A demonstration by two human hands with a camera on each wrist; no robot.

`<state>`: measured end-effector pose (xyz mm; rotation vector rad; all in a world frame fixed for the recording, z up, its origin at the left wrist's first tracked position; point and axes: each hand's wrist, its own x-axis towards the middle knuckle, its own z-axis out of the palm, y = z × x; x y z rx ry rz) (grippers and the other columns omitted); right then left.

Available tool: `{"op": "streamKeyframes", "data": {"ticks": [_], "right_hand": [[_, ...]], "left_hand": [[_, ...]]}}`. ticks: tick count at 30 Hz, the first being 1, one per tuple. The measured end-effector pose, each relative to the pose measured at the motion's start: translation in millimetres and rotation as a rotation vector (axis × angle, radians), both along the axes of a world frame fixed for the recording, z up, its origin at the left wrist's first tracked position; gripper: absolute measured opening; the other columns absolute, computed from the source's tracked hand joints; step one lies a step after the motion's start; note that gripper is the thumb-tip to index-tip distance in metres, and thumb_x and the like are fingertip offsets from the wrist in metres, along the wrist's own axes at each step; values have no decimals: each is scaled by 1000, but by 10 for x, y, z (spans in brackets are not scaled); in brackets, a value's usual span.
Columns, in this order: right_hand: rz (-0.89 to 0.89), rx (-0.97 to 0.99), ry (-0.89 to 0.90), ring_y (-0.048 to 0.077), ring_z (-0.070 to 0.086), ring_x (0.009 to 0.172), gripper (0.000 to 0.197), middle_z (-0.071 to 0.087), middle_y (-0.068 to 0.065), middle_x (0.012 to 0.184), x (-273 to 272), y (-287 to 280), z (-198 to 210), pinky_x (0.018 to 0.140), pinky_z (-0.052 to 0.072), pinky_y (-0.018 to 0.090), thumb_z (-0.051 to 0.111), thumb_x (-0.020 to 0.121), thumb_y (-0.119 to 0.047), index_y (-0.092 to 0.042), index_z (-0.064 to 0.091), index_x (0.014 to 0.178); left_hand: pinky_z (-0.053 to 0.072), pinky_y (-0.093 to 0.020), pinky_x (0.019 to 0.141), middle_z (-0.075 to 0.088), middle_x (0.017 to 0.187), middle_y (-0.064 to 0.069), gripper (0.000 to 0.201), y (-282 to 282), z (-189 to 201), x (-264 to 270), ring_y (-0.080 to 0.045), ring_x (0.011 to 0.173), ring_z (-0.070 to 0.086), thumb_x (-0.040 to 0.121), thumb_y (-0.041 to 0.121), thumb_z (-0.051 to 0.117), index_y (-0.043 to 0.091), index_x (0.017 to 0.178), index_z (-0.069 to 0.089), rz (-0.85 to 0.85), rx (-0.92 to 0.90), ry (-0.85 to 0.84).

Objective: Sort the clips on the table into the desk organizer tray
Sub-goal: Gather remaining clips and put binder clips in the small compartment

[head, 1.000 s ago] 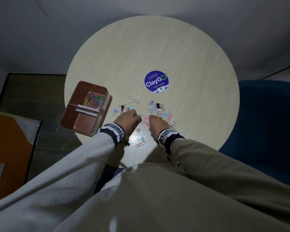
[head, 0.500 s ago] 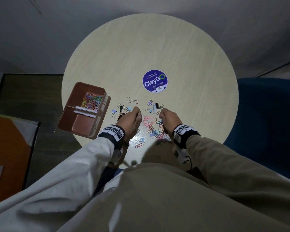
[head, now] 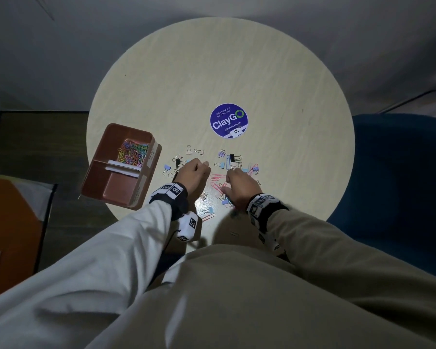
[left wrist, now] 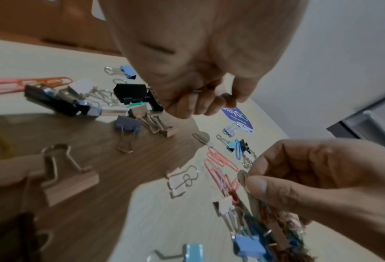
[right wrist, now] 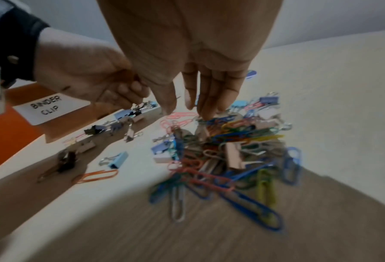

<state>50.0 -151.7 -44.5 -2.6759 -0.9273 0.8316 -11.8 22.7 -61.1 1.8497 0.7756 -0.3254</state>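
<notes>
Wire paper clips (right wrist: 229, 141) and folded-metal binder clips (left wrist: 128, 92) litter woodgrain table (head: 212, 71).

Clips (head: 233, 170) strewn flat at table centre: coloured paper clips, small binder clips, mixed. Brown two-compartment tray (head: 139, 200) at 9 o'clock, overhanging the edge; far compartment holding paper clips (head: 132, 154).
</notes>
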Motion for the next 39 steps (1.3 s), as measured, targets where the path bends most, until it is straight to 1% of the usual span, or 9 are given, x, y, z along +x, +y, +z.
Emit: {"op": "streamKeyframes", "data": {"ticks": [5, 8, 12, 20, 25, 29, 32, 37, 39], "right_hand": [[-38, -102, -15, 32, 52, 118, 56, 49, 17, 130, -148, 241, -55, 91, 46, 40, 63, 91, -36, -3, 43, 132], [-28, -119, -25, 33, 55, 114, 46, 52, 18, 126, -130, 312, -68, 89, 48, 39, 62, 93, -26, -2, 47, 128], [32, -141, -55, 34, 58, 108, 34, 55, 18, 121, -132, 326, -53, 85, 49, 39, 59, 91, -9, -1, 49, 123], [19, -97, -20, 36, 56, 106, 38, 55, 19, 118, -58, 226, -81, 73, 41, 37, 50, 88, 0, -2, 44, 125], [-72, 11, 55, 37, 57, 97, 28, 57, 19, 110, 49, 122, -113, 68, 37, 35, 42, 88, 2, -3, 46, 114], [-165, 132, 115, 37, 56, 97, 28, 52, 19, 116, 108, 5, -143, 78, 41, 35, 40, 91, 2, -3, 51, 116], [-284, 218, 190, 38, 59, 92, 27, 46, 20, 117, 175, -72, -187, 83, 49, 42, 41, 91, -1, -3, 54, 115], [-631, 406, 412, 26, 58, 64, 16, 56, 14, 81, 201, -114, -156, 55, 45, 31, 36, 95, -8, -7, 52, 91], [-748, 492, 536, 20, 49, 52, 23, 51, 9, 71, 190, -104, -146, 49, 39, 27, 29, 93, -3, -9, 50, 86]], "left_hand": [[50, -37, 75, 64, 93, -6, 11, -22, 60, 50, -28, 83, 61, 95, 24, 48, 15, 95, 53, -244, 363, 27], [52, -41, 78, 54, 104, -7, 10, -50, 29, 89, -30, 86, 60, 92, 21, 57, 17, 102, 55, -414, 530, 55], [46, -38, 65, 48, 110, -11, 22, -107, -5, 126, -34, 85, 59, 91, 16, 61, 11, 111, 52, -531, 664, 97], [49, -43, 66, 49, 103, -12, 15, -150, -16, 127, -36, 81, 58, 91, 7, 52, 10, 105, 47, -596, 621, 99], [53, -45, 69, 54, 78, -5, 12, -174, 60, 72, -30, 69, 58, 97, 18, 41, 20, 104, 31, -571, 539, 69], [52, -47, 79, 59, 109, -11, 24, -173, 34, 58, -35, 87, 60, 97, 12, 45, 19, 121, 44, -575, 510, 27], [50, -44, 75, 49, 111, -11, 26, -180, 20, 42, -33, 86, 57, 93, 4, 47, 12, 117, 50, -556, 524, -15], [49, -39, 70, 48, 102, -4, 23, -198, -51, 101, -26, 80, 54, 100, 35, 48, 14, 106, 53, -551, 551, -19], [50, -39, 70, 50, 104, -4, 23, -201, -70, 118, -27, 80, 56, 97, 33, 57, 14, 108, 54, -600, 587, -30]]}}
